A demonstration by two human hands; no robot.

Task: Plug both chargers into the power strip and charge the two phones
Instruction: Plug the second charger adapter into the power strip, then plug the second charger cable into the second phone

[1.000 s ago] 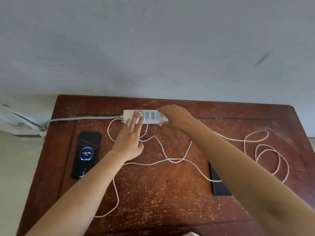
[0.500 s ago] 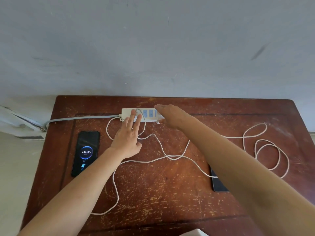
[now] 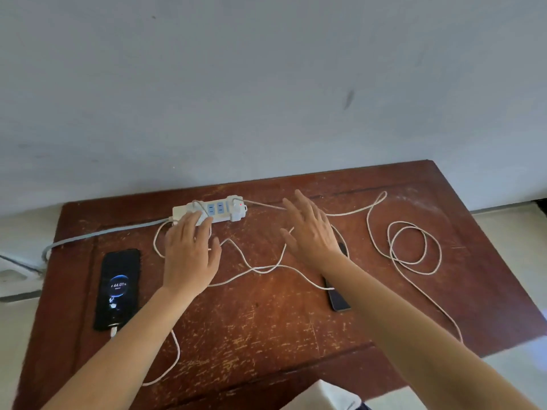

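With both chargers seated in the power strip point(image 3: 210, 209) at the table's point(image 3: 266, 335) far edge, a red light is shown at its right end. The strip is pressed by the left hand point(image 3: 189, 253), fingers flat and spread, nothing gripped. The right hand point(image 3: 310, 232) is held open above the cables point(image 3: 408, 247), empty. The left phone point(image 3: 117, 288) is lit and charging; the right phone point(image 3: 337, 294) is dark and half hidden, so its charging cannot be told. A looped cord could be snagged by a forearm, and a plug or phone dragged loose.
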